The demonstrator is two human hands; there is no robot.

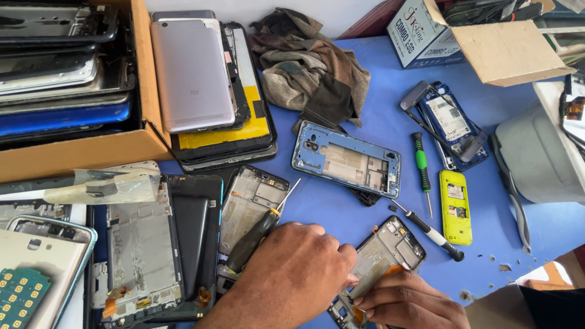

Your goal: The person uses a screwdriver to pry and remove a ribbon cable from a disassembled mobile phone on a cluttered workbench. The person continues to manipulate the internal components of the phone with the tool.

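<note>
1. at the near edge of the blue desk, both hands worked on one stripped phone frame that lay tilted, its far end pointing away to the right.
2. the left hand lay knuckles up over the near end of the frame, fingers curled down onto it; how firmly they gripped it could not be told.
3. the right hand came in from the near edge, fingertips pinched closed on the frame's lower end beside an orange strip.
4. just left of the left hand a dark-handled screwdriver rested across another bare phone chassis, its tip pointing away.
5. right of the frame lay a black-and-white screwdriver, and beyond it a yellow keypad phone with its back off.
6. toward the middle of the desk sat a blue phone midframe, with a green-handled screwdriver standing apart on its right.
7. farther back were a crumpled brown rag and a pink-backed phone on a stack.
8. at the far left corner stood a cardboard box of old phone parts.
</note>
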